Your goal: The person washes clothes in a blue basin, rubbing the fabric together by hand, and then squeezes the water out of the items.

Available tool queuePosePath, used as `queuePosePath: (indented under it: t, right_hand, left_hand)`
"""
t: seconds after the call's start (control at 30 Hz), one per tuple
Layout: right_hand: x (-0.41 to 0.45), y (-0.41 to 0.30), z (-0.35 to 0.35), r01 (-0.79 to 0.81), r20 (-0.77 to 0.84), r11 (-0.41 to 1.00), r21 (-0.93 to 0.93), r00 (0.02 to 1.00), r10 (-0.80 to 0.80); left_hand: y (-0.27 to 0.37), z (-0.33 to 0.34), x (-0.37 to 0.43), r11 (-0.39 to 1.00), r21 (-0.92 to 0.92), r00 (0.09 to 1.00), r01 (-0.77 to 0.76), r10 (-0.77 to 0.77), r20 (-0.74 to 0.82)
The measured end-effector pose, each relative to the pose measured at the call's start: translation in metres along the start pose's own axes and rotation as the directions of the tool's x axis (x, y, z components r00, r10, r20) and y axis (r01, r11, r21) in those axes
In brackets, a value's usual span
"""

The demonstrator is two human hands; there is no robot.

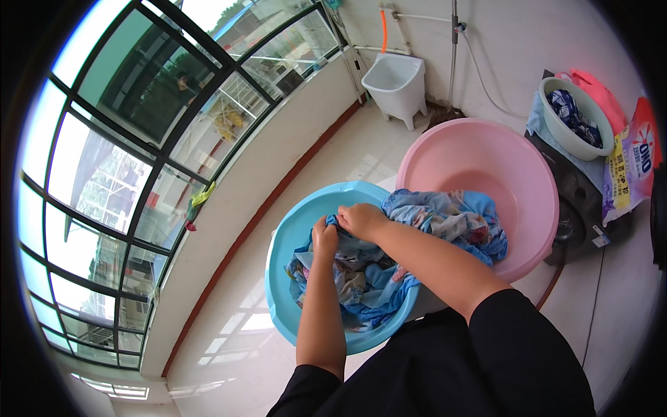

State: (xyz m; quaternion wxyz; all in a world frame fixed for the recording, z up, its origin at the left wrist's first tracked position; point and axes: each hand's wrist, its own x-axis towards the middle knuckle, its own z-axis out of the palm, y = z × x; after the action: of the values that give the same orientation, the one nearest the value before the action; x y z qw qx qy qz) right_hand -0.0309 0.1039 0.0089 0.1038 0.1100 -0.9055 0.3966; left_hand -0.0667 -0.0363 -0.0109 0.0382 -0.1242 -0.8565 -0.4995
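Note:
My left hand (325, 237) and my right hand (359, 221) are close together over a blue plastic basin (285, 245). Both grip a bunched part of a wet-looking blue patterned cloth (359, 281). Much of this fabric lies crumpled in the basin below my hands. More of the blue print fabric (443, 213) drapes over the rim of a larger pink plastic tub (479, 151) on the right; my right forearm hides where the two heaps meet. My fingertips are partly hidden by folds.
A white mop sink (396, 83) stands by the far wall. To the right, a dark machine (568, 208) bears a pale basin (551, 86) of dark patterned clothes (570, 117) and an OMO detergent bag (630, 161). Black-framed windows (161, 156) line the left, above glossy floor tiles (245, 313).

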Motion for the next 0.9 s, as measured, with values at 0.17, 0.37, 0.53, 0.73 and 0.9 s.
queuePosePath:
  t: [0.17,0.37,0.53,0.73,0.9]
  right_hand:
    - [-0.001,0.019,0.002,-0.017,0.134,0.989,0.147,0.991,-0.003]
    - [-0.008,0.026,0.013,-0.071,0.439,0.899,-0.433,0.854,0.279]
    - [-0.009,0.020,0.020,0.102,0.520,0.806,-0.584,0.809,0.274]
    - [-0.001,0.016,0.000,0.010,0.201,0.999,-0.034,0.980,-0.003]
    - [0.007,-0.002,-0.005,0.024,-0.044,0.989,0.147,0.999,-0.018]
  left_hand:
    - [0.029,-0.018,-0.004,0.934,-0.089,0.864,0.346,-0.280,0.418]
    - [0.033,-0.002,-0.013,0.947,0.278,0.687,0.163,-0.311,0.656]
    - [-0.003,0.035,-0.026,0.904,0.417,0.868,-0.096,-0.129,0.480]
    - [0.000,0.027,-0.016,0.929,0.365,0.975,-0.054,-0.030,0.221]
    - [0.004,0.019,-0.019,0.983,-0.174,0.952,-0.064,0.113,0.286]
